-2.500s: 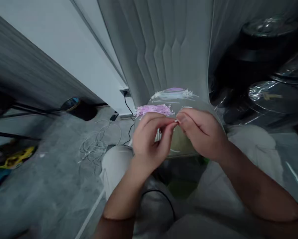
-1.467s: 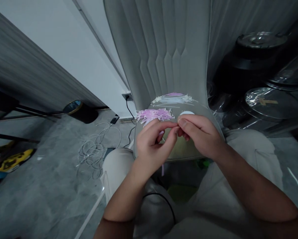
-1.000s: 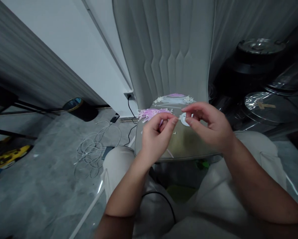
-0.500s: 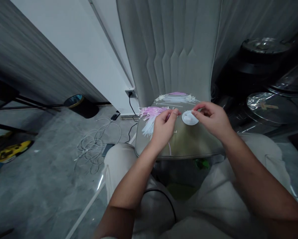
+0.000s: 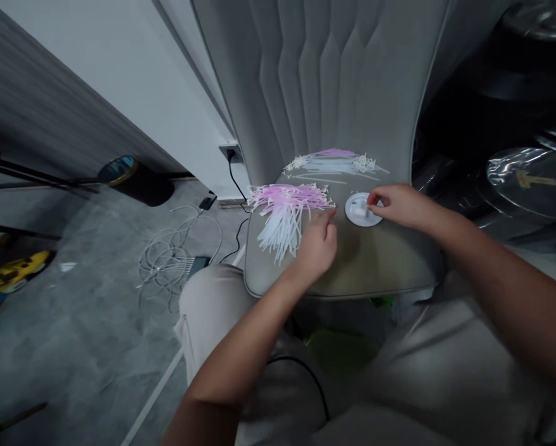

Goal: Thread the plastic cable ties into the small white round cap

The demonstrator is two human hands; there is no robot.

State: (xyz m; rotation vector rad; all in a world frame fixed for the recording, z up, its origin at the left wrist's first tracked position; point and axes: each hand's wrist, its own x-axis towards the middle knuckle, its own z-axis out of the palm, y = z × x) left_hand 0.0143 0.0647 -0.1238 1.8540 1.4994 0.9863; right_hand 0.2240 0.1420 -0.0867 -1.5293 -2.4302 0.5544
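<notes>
Seeing two stick piles (image 5: 334, 166) and one white dish (image 5: 355, 220) on your chair (image 5: 384, 266); your right hand (image 5: 396, 205) is at the dish, left hand (image 5: 317, 243) by the nearer pile (image 5: 290, 197), can't tell if either's gripping.

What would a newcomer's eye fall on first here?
Probably the fanned pile of thin pink and whitish strips, bright on the left of the grey padded chair seat, beside the left hand. Next, the round white dish right of that pile, with the right hand at its edge. Behind, a smaller bundle of similar thin strips lies near the backrest.
</notes>
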